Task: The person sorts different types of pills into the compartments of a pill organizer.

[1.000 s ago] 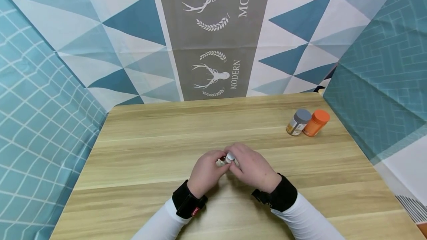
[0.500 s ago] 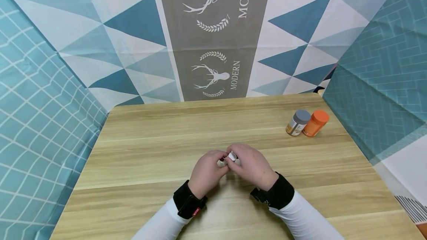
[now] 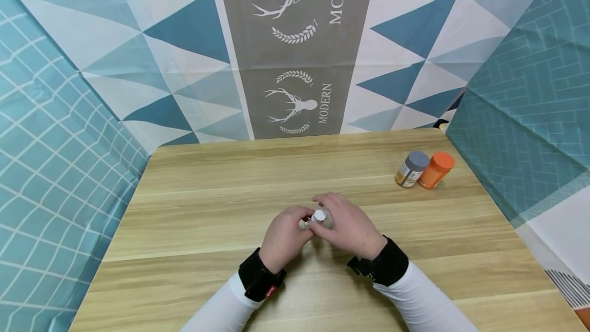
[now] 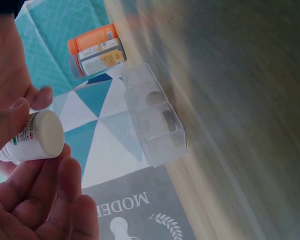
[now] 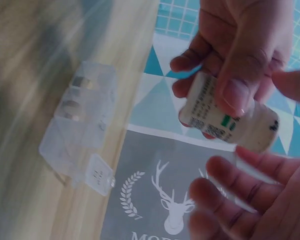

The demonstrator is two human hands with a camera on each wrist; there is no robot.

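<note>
My left hand (image 3: 287,234) grips a small white pill bottle (image 5: 210,110) with a printed label, its thumb laid across the label. The bottle is tilted, and its white cap (image 3: 319,215) shows between the two hands. Around the cap end my right hand (image 3: 350,224) has its fingers spread, thumb and index apart; whether a fingertip touches the bottle I cannot tell. Beneath the hands a clear plastic pill organizer (image 4: 152,122) lies on the table. One of its lids stands open, and at least two compartments hold a tablet. In the head view the hands mostly hide it.
Toward the right rear of the wooden table (image 3: 207,183) a grey-capped bottle (image 3: 412,169) stands against an orange bottle (image 3: 436,170). Patterned cloth hangs behind the table and along both sides.
Half a second ago the right fingers were closed round the cap; now they are spread and the index has lifted away. The left hand stays nearly in place with the bottle.
</note>
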